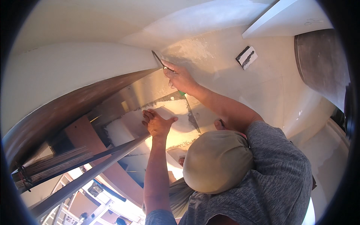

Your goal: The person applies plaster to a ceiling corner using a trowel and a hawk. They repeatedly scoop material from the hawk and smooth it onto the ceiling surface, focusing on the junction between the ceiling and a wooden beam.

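My right hand (181, 79) is closed around a thin dark-edged tool (157, 59), with its tip at the lower edge of a pale wall (90, 63). A bit of green (182, 93) shows below my palm; whether it belongs to the tool I cannot tell. With fingers spread, my left hand (158, 123) holds nothing and is over or against a whitish, rough-edged patch (176, 114). My bent knee in olive cloth (219, 161) is in front of me and hides part of the surface below.
A small black-and-white block (246, 58) lies at the upper right, below a white panel (288, 22). A dark curved panel (322, 60) stands far right. On the left are a long metal bar (90, 176), a bundle of thin rods (56, 165) and a brown board (84, 135).
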A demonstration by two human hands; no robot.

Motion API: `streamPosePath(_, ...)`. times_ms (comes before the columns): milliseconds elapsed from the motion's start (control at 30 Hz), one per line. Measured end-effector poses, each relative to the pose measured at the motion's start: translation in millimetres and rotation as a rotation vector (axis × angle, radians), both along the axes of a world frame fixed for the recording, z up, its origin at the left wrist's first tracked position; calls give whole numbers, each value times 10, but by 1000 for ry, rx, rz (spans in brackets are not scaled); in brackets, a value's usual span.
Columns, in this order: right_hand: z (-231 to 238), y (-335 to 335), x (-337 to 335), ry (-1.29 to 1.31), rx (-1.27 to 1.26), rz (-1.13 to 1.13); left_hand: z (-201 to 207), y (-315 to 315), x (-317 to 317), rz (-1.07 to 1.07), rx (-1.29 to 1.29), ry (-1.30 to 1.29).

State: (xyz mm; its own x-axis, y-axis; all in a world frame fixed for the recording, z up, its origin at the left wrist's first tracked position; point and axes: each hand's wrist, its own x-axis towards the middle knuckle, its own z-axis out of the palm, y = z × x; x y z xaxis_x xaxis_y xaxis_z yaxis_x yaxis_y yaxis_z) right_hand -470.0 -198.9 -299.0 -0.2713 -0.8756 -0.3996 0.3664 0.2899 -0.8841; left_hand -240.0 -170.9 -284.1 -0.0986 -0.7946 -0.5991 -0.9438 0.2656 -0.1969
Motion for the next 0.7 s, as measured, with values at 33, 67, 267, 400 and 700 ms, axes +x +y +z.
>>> streamPosePath(33,16,20,2,-30,29,31,8,7,-1,1,-2,-5)
streamPosePath(67,43,79,6,-60,58,63,16,4,-1,1,-3,-10)
streamPosePath(267,48,78,16,-79,37,41,47,-11,-41,12,17,-10)
streamPosePath(400,111,60,6,-63,66,59,41,-12,-34,16,17,-18)
streamPosePath(700,142,4,-27,-4,46,76,68,-3,-50,-25,-5,-49)
